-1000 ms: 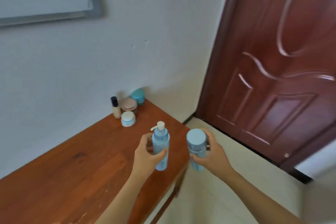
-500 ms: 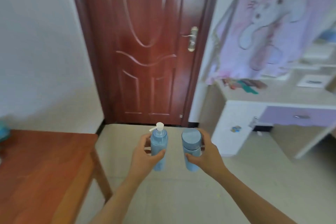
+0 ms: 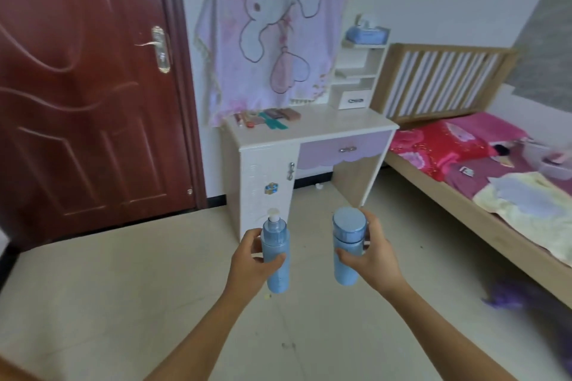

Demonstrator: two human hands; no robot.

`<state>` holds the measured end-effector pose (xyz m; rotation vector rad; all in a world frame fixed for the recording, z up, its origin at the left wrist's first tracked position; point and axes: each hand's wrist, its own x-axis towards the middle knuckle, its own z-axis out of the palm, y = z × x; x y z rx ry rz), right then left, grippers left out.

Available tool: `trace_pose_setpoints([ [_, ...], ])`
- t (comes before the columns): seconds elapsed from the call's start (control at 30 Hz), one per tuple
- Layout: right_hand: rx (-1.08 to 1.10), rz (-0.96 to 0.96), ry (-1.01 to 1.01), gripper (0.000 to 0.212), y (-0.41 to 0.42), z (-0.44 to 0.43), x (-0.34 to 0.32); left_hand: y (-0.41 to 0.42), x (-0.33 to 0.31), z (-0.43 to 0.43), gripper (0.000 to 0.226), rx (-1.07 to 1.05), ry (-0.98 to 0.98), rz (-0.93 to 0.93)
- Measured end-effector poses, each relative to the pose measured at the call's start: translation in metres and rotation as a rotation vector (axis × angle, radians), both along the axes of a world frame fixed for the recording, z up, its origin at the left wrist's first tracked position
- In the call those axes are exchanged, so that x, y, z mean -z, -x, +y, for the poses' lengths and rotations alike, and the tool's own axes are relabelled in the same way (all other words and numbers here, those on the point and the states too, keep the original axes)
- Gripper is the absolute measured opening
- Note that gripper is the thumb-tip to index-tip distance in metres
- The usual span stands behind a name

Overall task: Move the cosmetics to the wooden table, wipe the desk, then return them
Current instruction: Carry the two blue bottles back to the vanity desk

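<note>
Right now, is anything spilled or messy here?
Nothing spilled: the left hand holds the pump bottle upright, the right hand the capped bottle. A blurry purple thing lies on the floor beside the bed.

Both bottles I'm carrying are looking like smooth translucent blue plastic; the pump bottle (image 3: 274, 237) is topped with white plastic, and the capped bottle (image 3: 348, 235) is showing a satin cap. The desk (image 3: 340, 124) is reading as glossy white laminate. The door (image 3: 77, 102) is looking like varnished dark-red wood with a shiny metal handle (image 3: 148, 44), and the rabbit towel (image 3: 266, 25) as soft cloth.
</note>
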<state>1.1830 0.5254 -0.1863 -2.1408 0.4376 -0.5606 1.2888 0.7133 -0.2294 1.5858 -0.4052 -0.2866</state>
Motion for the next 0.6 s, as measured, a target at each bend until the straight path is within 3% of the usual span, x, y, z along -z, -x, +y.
trace_pose_setpoints([
  [0.3, 0.131, 0.006, -0.048, 0.071, -0.006, -0.074, 0.005, -0.027, 0.009, -0.078, 0.032, -0.006, 0.024, 0.049],
  [0.6, 0.146, 0.097, -0.024, 0.072, -0.1, -0.144, 0.016, -0.138, 0.017, -0.156, 0.038, -0.052, 0.09, 0.062],
])
